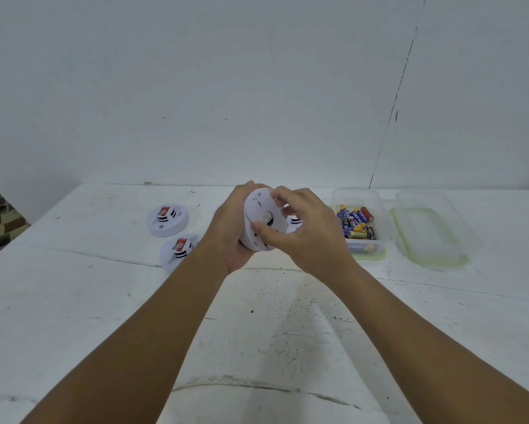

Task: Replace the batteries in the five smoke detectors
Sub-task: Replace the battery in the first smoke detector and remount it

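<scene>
2 hands hold 1 smoke detector (pixel 258 223) above the table (pixel 104 301) — left hand (pixel 229 237) cupping its rim to steady it, right hand (pixel 299 228) pinching its back, likely twisting it open. Batteries (pixel 356 223) wait in a tub (pixel 379 209) just right — within reach.

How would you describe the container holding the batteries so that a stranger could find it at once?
Start at the white table and look to its far right side, where two clear rectangular plastic containers sit side by side. The battery container is the left one, nearer the hands; it alone holds a jumble of colourful batteries, while its neighbour holds nothing visible.
</scene>
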Demonstrator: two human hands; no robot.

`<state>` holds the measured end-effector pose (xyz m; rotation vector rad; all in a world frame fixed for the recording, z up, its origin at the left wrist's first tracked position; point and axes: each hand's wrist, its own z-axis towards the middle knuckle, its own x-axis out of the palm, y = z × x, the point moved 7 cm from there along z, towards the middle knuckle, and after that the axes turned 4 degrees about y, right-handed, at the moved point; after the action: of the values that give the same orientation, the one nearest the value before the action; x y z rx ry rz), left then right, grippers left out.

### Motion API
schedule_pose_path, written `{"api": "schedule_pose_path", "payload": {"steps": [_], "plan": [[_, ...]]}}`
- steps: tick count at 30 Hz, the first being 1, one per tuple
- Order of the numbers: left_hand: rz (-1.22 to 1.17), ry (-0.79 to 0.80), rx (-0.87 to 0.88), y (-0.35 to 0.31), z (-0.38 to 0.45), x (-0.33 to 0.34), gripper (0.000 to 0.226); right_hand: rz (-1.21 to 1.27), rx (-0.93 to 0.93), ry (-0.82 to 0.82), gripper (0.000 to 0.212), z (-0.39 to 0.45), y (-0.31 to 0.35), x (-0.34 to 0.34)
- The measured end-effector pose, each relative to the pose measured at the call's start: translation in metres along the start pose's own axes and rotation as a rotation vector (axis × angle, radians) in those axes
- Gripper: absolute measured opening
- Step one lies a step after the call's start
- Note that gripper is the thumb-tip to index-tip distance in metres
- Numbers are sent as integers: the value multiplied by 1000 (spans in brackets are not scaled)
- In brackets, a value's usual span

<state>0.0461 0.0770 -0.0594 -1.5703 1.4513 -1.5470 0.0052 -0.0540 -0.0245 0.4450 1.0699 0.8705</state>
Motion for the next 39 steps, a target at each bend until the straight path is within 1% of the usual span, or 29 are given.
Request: {"api": "schedule_pose_path", "payload": {"steps": [3, 6, 10, 12, 15, 19, 25, 31, 34, 39], "plan": [[2, 19, 8, 1, -4, 4, 38, -1, -5, -16, 57, -1, -1, 0], [-34, 88, 16, 3, -10, 10, 36, -3, -23, -30, 61, -5, -1, -3], [-150, 139, -8, 5, -19, 13, 53, -13, -70, -14, 63, -10, 2, -5], [-188, 152, -21, 5, -21, 13, 56, -15, -76, 20, 65, -11, 3, -5], [-161, 125, -9, 6, -22, 12, 47, 15, -72, 71, 69, -13, 4, -1], [-108, 81, 34, 1, -21, 11, 39, 48, -64, 43, 64, -12, 4, -2], [-113, 59, 53, -3, -19, 9, 37, -45, -111, 38, 68, -8, 13, -4], [-69, 19, 66, -7, -17, 7, 37, 29, -72, 12, 65, -2, 7, -4], [-50, 25, 55, -5, -15, 6, 37, 34, -68, 1, 66, -3, 7, -2], [-64, 58, 41, -2, -14, 4, 38, -41, -135, 30, 68, -6, 12, 3]]}}
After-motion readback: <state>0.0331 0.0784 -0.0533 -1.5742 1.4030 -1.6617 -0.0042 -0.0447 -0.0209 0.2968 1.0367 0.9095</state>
